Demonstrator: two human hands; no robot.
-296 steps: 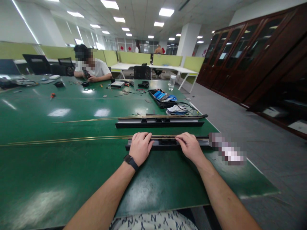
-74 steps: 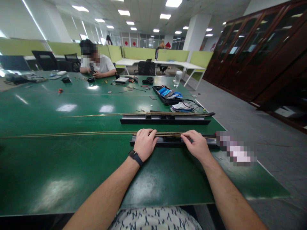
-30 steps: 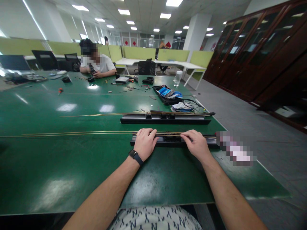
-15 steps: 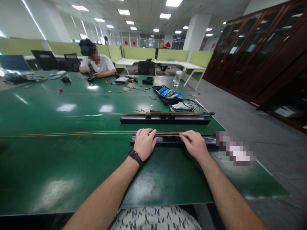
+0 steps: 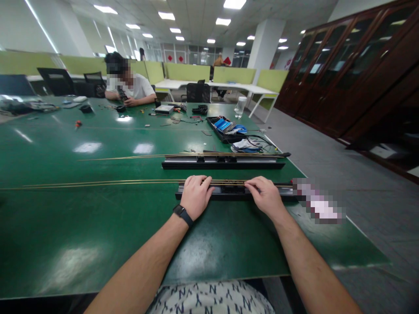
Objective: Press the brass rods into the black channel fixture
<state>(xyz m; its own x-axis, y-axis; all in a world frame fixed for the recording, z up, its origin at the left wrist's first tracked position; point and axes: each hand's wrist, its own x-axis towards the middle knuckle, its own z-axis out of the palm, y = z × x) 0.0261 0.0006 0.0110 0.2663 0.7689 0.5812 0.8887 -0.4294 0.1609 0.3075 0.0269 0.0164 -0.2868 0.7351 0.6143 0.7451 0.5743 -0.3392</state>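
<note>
Long thin gold-coloured rods lie along a black rail with a grey inner face, stretching far past its left end. My left hand, with a dark watch on the wrist, curls its fingers over the rods near the rail's left end. The thumb stays apart in front, and the fingertips are partly hidden. Farther right, my right hand pinches at the rods between thumb and fingers. Behind both hands, a second black rail carries more gold-coloured rods.
A blurred-out pinkish object lies by the table's right edge. Beyond the rails are a black tray with blue items, a pale glove, cables and a clear jar. Across the green table sits a person.
The whole view has shifted slightly, with things appearing a little farther left. Both hands keep their places on the rods.
</note>
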